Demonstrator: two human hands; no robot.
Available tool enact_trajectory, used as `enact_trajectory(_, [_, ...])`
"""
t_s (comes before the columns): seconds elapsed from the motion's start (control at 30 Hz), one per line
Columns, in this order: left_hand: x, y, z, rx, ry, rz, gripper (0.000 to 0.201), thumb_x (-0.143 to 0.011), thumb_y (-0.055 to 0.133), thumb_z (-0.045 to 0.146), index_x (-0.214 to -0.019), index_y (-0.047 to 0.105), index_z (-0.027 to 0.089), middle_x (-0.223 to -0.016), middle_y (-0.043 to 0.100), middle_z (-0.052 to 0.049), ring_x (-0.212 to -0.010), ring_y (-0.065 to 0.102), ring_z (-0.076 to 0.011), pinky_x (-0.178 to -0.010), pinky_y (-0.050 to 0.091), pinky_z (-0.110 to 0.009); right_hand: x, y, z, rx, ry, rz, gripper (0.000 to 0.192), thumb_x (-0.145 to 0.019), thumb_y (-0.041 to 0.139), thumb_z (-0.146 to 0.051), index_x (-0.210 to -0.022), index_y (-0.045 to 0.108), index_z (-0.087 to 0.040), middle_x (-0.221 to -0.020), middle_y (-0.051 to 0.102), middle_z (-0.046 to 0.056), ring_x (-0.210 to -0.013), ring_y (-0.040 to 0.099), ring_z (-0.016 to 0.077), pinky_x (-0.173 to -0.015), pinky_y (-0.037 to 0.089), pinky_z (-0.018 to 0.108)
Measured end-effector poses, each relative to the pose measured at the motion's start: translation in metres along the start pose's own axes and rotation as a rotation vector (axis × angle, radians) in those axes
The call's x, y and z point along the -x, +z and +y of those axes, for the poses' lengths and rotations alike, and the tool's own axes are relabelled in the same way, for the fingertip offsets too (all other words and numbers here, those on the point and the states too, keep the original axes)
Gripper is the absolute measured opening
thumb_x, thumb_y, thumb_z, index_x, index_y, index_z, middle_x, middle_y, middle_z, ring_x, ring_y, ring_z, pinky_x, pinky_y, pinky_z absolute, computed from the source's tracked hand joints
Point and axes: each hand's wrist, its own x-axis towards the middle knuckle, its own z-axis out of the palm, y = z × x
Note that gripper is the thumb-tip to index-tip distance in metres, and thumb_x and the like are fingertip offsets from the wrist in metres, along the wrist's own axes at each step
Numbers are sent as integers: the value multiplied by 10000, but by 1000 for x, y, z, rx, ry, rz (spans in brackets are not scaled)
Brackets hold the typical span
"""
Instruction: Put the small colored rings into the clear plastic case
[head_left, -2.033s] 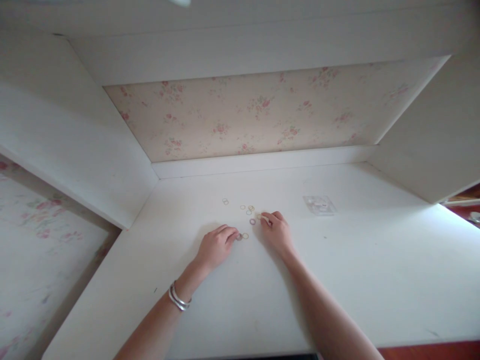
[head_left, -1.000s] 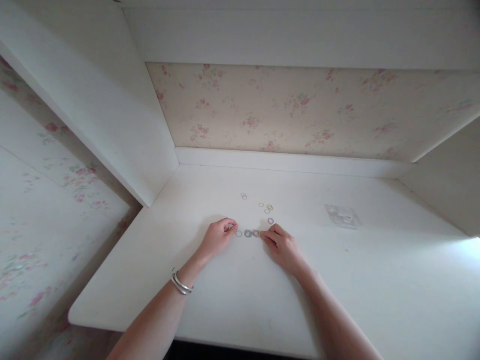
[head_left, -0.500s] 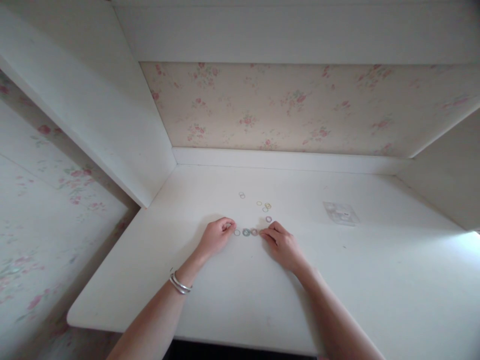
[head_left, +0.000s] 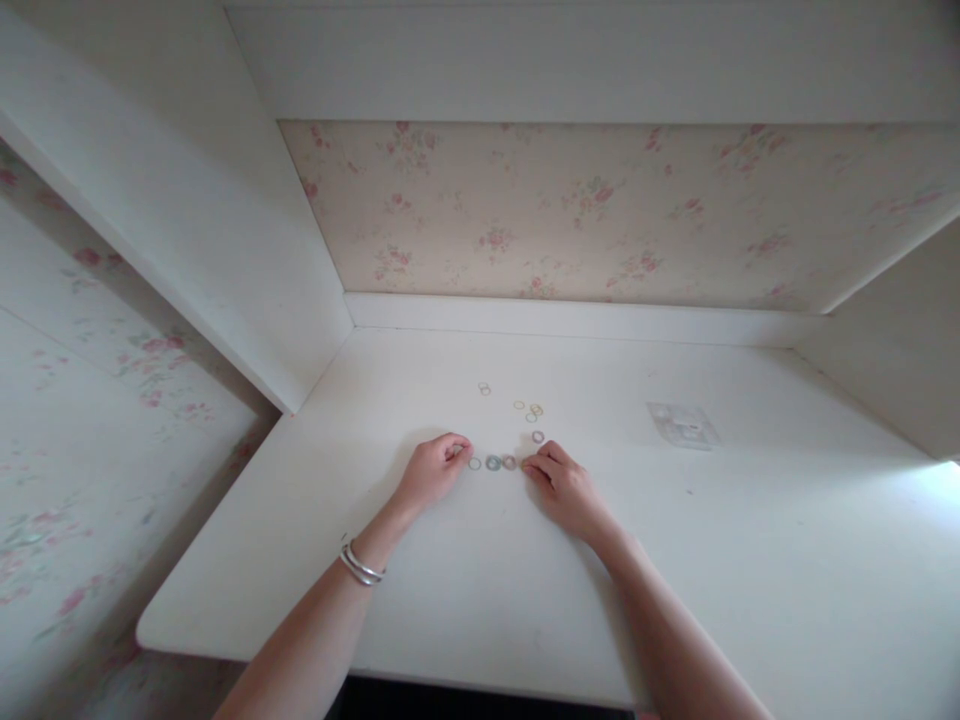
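Almost nothing differs from half a second ago: both hands stay planted at mid-frame on the white desk [head_left: 480,590], same row of rings between them; view shifted a hair. Two seconds ago the right hand was further up by the loose rings and the row was not yet laid out.

Left hand [head_left: 429,473], silver bangles on its wrist [head_left: 360,566], rests on the desk with fingers curled in, thumb and forefinger tips pressed together at the left end of the row; whether something tiny is pinched there, cannot tell. Right hand [head_left: 568,489] lies flat-ish, fingers loosely bent, forefinger tip touching the right end of the row, grip not closed round anything.

Row of three small thin coloured rings [head_left: 492,463] lies just between the fingertips: pale one left, bluish middle, pinkish right. A single purple ring [head_left: 538,437] sits just above the right hand. A loose cluster of yellowish rings [head_left: 529,410] lies further up, and a pair of pale rings [head_left: 484,389] is up-left of that.

Small clear plastic packet [head_left: 683,425] lies flat at right of centre, well apart from the hands; contents too faint to tell.
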Motion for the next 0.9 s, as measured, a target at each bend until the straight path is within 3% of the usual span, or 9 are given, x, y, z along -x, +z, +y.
enact_trajectory(0.2, [-1, 1, -1, 9, -10, 0, 319, -834, 466, 426, -896, 658, 178, -549, 481, 39, -501, 414, -101, -481, 282, -206, 0, -3, -3, -23, 4, 8, 250, -923, 387, -247, -859, 628, -226, -887, 546, 27, -755, 558, 132, -708, 431, 249])
enact_trajectory(0.4, [0, 0, 1, 18, -25, -3, 317, -826, 477, 435, -880, 661, 183, -531, 459, 47, -494, 401, -101, -477, 271, -207, 0, -9, 2, -38, 40, 107, 231, -914, 407, -275, -846, 620, -214, -899, 558, 41, -737, 558, 130, -678, 420, 238])
enact_trajectory(0.8, [-1, 2, 0, 1, -19, 31, 280, -831, 494, 407, -872, 663, 187, -552, 478, 45, -511, 423, -100, -486, 293, -206, -3, -14, 9, 52, 239, 290, 213, -879, 453, -308, -835, 644, -225, -878, 578, 20, -673, 547, 119, -631, 398, 236])
enact_trajectory(0.9, [-8, 5, 7, -41, 19, -5, 277, -845, 477, 388, -883, 658, 183, -587, 534, 32, -529, 465, -106, -503, 332, -209, -4, -16, 11, 12, 207, 266, 204, -860, 477, -301, -814, 662, -226, -856, 587, 14, -667, 549, 113, -632, 399, 228])
